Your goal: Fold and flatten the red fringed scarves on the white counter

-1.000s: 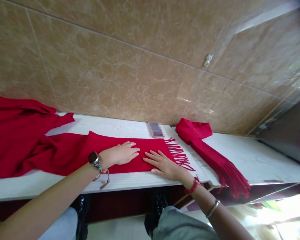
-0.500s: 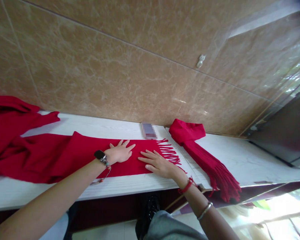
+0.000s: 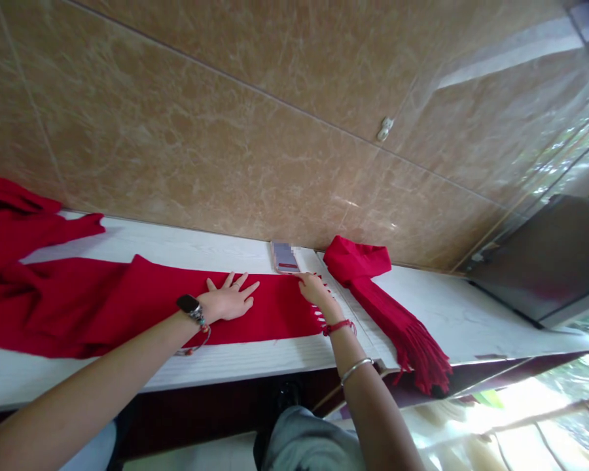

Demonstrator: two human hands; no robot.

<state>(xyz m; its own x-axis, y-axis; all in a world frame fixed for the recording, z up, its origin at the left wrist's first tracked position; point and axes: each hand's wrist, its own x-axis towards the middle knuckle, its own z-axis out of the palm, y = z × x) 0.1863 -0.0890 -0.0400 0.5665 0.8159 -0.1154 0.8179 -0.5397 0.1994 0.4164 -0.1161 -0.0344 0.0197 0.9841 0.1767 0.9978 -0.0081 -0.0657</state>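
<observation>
A red scarf (image 3: 279, 314) lies along the white counter, smooth at its fringed right end and rumpled toward the left. My left hand (image 3: 228, 301) presses flat on it with fingers spread, a dark watch on that wrist. At the far corner beside the fringe, my right hand (image 3: 314, 290) has its fingers bent together at the scarf's edge; the fingertips are partly hidden. Just beyond that hand, a phone (image 3: 285, 257) rests on the counter. To the right lies another red scarf (image 3: 373, 288), folded, its fringe hanging over the front edge.
The white counter (image 3: 451, 307) runs along a brown marbled wall (image 3: 201, 144). More red cloth (image 3: 10, 222) is heaped at the far left. A dark grey box-like object (image 3: 554, 261) stands at the right end. My legs are below the front edge.
My right hand has gone from lying flat on the scarf to its far corner near the phone, fingers now bent. My left hand stays spread on the cloth. The view has shifted slightly.
</observation>
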